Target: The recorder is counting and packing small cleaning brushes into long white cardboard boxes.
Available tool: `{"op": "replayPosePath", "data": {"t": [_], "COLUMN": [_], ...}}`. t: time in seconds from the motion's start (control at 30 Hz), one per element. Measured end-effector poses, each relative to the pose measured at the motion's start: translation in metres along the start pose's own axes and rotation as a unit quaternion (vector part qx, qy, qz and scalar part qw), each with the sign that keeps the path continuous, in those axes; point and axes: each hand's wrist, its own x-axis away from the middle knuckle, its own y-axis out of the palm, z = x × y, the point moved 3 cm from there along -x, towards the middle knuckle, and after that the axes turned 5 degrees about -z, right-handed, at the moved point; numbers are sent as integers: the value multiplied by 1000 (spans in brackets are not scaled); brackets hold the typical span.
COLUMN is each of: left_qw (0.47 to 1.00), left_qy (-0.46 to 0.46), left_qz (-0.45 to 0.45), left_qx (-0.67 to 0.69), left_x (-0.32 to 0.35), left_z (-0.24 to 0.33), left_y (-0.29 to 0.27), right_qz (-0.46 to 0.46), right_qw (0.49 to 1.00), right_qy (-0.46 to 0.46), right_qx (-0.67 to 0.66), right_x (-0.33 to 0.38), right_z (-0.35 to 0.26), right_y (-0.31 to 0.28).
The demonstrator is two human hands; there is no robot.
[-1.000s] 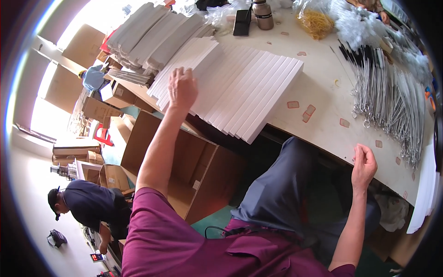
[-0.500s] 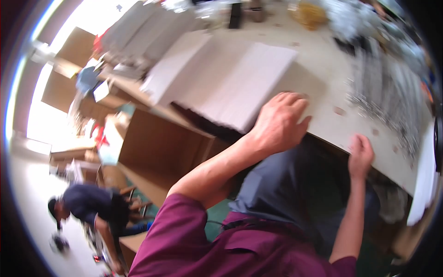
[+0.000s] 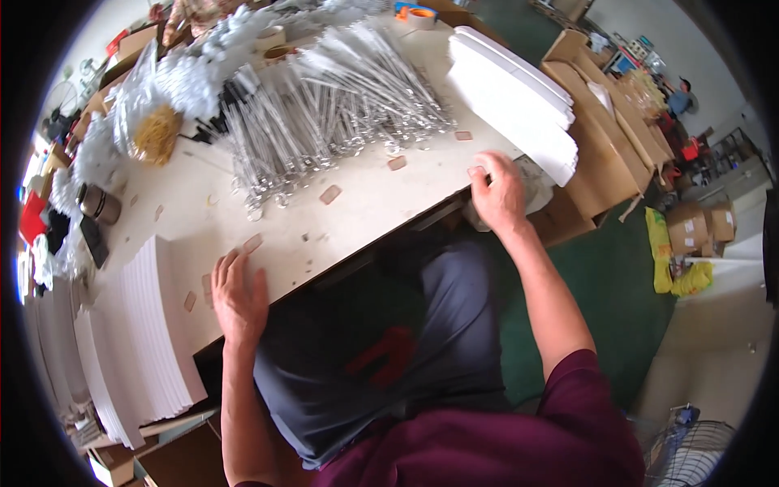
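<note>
White sheets [image 3: 138,341] lengthwise beside left hand [image 3: 239,296]

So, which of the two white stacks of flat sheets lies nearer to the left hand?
The fanned stack of white sheets at the table's left end, just beside the left hand. The other white stack lies at the far right corner, beyond the right hand.
</note>
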Motion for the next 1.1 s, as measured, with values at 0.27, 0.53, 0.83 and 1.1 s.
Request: {"op": "replayPosePath", "data": {"t": [0.27, 0.53, 0.83, 1.1], "left_qw": [999, 999, 999, 999], "left_qy": [-17, -19, -21, -30], "left_qz": [-2, -11, -3, -1], "left_qx": [-36, -31, -36, -23], "left_x": [-2, 1, 2, 1], "left_z": [3, -3, -5, -8], "left_y": [4, 6, 8, 10], "right_qz": [-128, -124, -166, -96], "right_qw": [940, 945, 935, 962], "right_qy": [103, 88, 120, 137], "right_qx": [299, 291, 289, 215], "right_x": [-21, -31, -38, -39], "right_z": [118, 134, 128, 120], "right_y": [-53, -52, -56, -71]}}
